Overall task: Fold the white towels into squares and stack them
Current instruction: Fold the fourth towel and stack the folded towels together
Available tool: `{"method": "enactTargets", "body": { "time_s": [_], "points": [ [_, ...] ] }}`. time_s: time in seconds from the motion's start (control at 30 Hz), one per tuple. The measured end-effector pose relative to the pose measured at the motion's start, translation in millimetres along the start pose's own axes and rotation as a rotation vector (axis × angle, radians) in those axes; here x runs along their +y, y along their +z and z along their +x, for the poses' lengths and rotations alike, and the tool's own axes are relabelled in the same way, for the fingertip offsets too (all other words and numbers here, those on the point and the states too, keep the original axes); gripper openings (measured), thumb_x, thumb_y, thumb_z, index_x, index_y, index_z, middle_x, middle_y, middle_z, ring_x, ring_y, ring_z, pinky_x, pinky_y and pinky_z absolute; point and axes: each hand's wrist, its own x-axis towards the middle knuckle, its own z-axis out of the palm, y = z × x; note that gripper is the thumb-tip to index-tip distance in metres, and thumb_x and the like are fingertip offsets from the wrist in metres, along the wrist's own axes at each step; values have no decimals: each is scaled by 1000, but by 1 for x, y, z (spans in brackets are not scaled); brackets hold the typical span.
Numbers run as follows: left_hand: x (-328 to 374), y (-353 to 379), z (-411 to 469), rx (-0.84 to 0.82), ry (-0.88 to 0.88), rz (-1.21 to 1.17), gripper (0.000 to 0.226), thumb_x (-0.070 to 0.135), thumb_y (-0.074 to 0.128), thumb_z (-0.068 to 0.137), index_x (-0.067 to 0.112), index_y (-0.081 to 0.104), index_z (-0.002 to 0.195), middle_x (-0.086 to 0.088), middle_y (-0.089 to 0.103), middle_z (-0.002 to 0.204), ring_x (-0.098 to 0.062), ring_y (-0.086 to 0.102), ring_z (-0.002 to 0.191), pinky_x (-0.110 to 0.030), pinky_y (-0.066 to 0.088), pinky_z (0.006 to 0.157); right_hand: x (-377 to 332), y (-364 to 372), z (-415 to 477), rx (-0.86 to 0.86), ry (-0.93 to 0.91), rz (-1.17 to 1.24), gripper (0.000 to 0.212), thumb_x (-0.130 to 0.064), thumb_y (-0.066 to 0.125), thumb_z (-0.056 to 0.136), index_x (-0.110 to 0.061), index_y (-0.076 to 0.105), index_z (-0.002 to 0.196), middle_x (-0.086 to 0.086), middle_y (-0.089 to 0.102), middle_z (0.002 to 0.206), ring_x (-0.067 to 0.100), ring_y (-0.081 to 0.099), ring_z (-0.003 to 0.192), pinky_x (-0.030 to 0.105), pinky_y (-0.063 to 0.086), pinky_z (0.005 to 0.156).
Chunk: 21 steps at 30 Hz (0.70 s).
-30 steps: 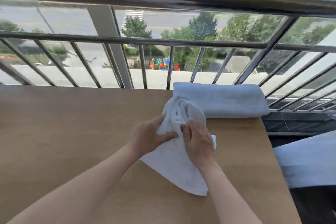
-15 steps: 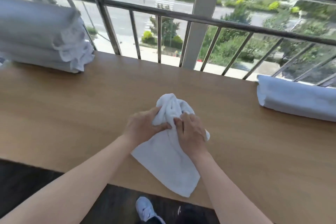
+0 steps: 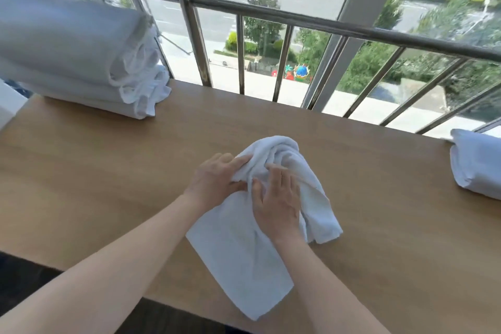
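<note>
White towel (image 3: pixel 244 260), bunched at its far end, lies in the middle of the table (image 3: pixel 95 171). The left hand (image 3: pixel 214 179) pinches a fold. The right hand (image 3: pixel 276 198), touching it, lies on the cloth, grip unclear. A stack of folded towels (image 3: pixel 67 57) sits at the table's far left corner, and another folded towel (image 3: pixel 477 165) at its right edge.

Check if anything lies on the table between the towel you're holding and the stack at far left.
Nothing visible. The left hand and right hand grip the towel; only table surface lies between it and the stack.
</note>
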Motion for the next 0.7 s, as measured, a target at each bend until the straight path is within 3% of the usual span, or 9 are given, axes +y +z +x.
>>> {"method": "enactTargets", "body": {
  "time_s": [0.1,0.17,0.23,0.3,0.4,0.47,0.53,0.6,0.7],
  "points": [
    [-24,-4,17,-36,8,46,70,46,74,85,35,47,148,-3,57,105,-24,52,102,-39,46,80,-6,30,7,-70,1,-46,43,-48,37,99,-26,41,136,0,43,140,26,41,126,43,32,110],
    [-40,-8,27,-56,26,46,68,40,77,84,33,50,146,-5,58,107,-26,53,103,-41,46,83,-5,47,9,-154,10,-144,55,-52,36,99,-28,35,149,9,35,153,32,33,138,47,20,120],
    [-55,-11,33,-91,7,32,71,40,78,84,35,46,148,-3,59,112,-26,54,108,-42,46,90,-3,58,7,-233,13,-252,63,-53,37,100,-30,24,157,16,22,162,36,17,149,47,2,125],
    [-69,-14,35,-130,-106,-45,79,46,78,82,39,38,150,3,59,113,-24,55,111,-40,46,91,-2,63,5,-239,45,-256,64,-51,40,101,-34,18,159,15,13,165,35,7,152,46,-3,125],
    [-98,-16,33,-213,-297,-258,73,61,74,79,35,45,141,13,57,89,-16,57,88,-31,43,75,-4,66,6,-145,158,-192,60,-45,46,102,-36,25,157,12,16,165,32,9,154,47,6,125],
    [-117,-19,26,-292,-315,-340,44,69,72,74,47,60,110,15,63,81,-5,61,80,-21,42,65,-9,66,5,-104,284,-165,60,-45,45,102,-40,21,157,9,9,167,28,6,154,44,6,125],
    [-131,-23,17,-347,-273,-341,26,69,73,73,47,61,80,22,64,73,4,58,67,-12,38,53,-18,65,-4,-22,381,-153,63,-44,48,102,-40,19,158,7,6,167,27,9,152,44,9,124],
    [-137,-25,9,-380,-203,-320,27,61,74,77,43,57,68,26,57,64,4,51,58,-14,35,48,-28,65,-20,84,483,-135,64,-45,51,101,-38,21,157,5,21,161,25,22,146,43,21,121],
    [-141,-22,4,-373,-137,-383,32,46,75,83,32,54,64,23,53,59,2,48,55,-15,34,48,-45,76,-48,110,658,-4,57,-44,51,100,-42,25,151,1,46,126,22,47,113,36,38,94]
  ]
}}
